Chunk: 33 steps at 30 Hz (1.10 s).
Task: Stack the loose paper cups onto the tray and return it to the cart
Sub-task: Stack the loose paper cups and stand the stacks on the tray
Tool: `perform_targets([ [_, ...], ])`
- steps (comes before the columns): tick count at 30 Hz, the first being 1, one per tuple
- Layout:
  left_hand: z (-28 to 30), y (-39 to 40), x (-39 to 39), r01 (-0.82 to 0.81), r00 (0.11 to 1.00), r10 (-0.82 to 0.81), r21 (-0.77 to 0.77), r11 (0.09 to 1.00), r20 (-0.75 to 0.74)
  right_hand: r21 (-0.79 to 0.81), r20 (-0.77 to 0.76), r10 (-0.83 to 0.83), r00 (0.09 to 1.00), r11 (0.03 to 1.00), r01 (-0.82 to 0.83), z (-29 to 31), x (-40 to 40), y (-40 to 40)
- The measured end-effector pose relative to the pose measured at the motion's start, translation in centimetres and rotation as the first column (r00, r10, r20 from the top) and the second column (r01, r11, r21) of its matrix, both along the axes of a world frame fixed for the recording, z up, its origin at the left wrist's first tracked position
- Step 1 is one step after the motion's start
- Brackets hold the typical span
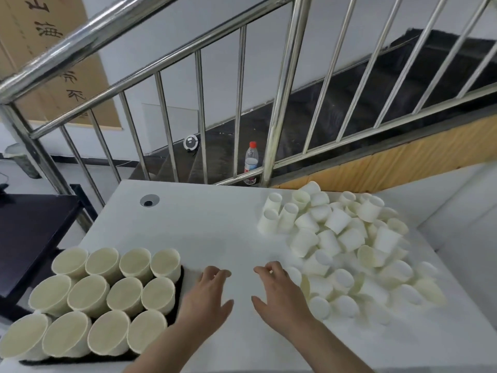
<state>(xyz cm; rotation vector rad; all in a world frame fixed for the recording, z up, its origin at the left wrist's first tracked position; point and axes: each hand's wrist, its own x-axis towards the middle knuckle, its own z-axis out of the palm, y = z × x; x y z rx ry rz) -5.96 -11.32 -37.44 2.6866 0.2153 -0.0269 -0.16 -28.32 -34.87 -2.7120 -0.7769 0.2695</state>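
**Twelve cup stacks on the tray, a loose heap beside two empty hands**

On the white rectangular table [204, 227], a flat black tray [180, 281] sits at about 8 o'clock from the hands. It carries twelve upright cream paper cup stacks [107, 294], mouths up, in three rows of four, packed touching one another. How many cups nest in each stack cannot be told.

At 2 o'clock lies the heap of loose white paper cups [347, 246], tumbled on their sides and upside down; several dozen, too jumbled to count exactly. Three or four at its far left edge stand inverted.

The left hand [207, 294] hovers over bare tabletop just right of the tray, fingers relaxed and slightly bent, holding nothing. The right hand [279, 289] mirrors it, also loose and empty, its outer edge just beside the nearest loose cups.

At 12 o'clock, one clear plastic bottle with a red cap [251, 162] stands behind the stainless-steel stair railing [285, 103]. A dark cart surface [29, 232] sits at 9 o'clock.
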Motion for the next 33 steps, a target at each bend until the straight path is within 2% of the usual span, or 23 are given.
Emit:
perform_targets([
  [7,0.0,-6.6,1.6,0.057,0.998,-0.057,0.006,0.998,-0.033,-0.05,-0.031,-0.086,0.996,0.995,0.084,0.0,1.5,-8.2],
  [13,-0.4,-8.1,4.5,0.073,0.996,-0.074,-0.014,0.997,-0.041,-0.064,-0.05,-0.112,0.992,0.992,0.108,-0.4,4.4,-10.4],
  [25,-1.4,-2.0,13.5,-0.008,0.998,0.005,-0.048,0.999,-0.055,-0.177,-0.109,-0.106,0.988,0.98,0.086,-3.2,14.2,-3.6],
  [33,-2.9,2.6,16.9,-0.056,0.995,0.048,-0.087,0.995,-0.088,-0.21,-0.062,-0.057,0.996,0.977,0.042,-4.7,22.3,3.1],
])
